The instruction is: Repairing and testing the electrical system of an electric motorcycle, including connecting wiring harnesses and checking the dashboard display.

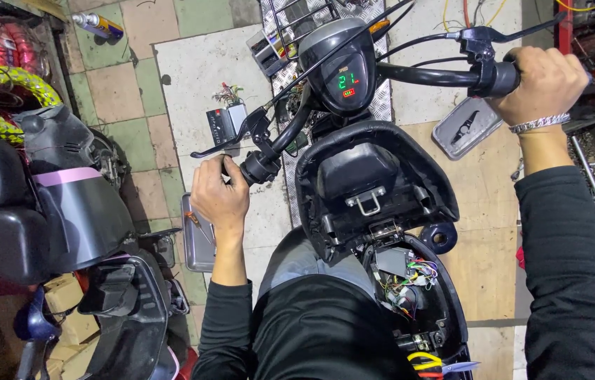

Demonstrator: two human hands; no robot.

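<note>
Seen from above: an electric scooter with handlebars turned, front pointing toward the top of view. Left hand [218,197] wrapped tight around the left grip [259,169], fingers curled fully closed, just beneath the black brake lever [230,141]. Right hand [547,84] clenched around the right grip [498,79] near the upper right, a silver bracelet [540,124] at the wrist, the other brake lever [516,32] just above. Between both grips, a dark dashboard [343,74] glowing with green digits and a small red mark. Below it, the front inner panel [375,186] with a metal hook [366,203]. Lower still, an open compartment [410,281] exposing bundled coloured wires. On the tiled floor [118,91]: a metal tray [197,243] just beside the left wrist, a second tray [466,128] under the right grip, a spray can [98,25] at top left. Another scooter [58,211] parked at left, a pink band across its body.
</note>
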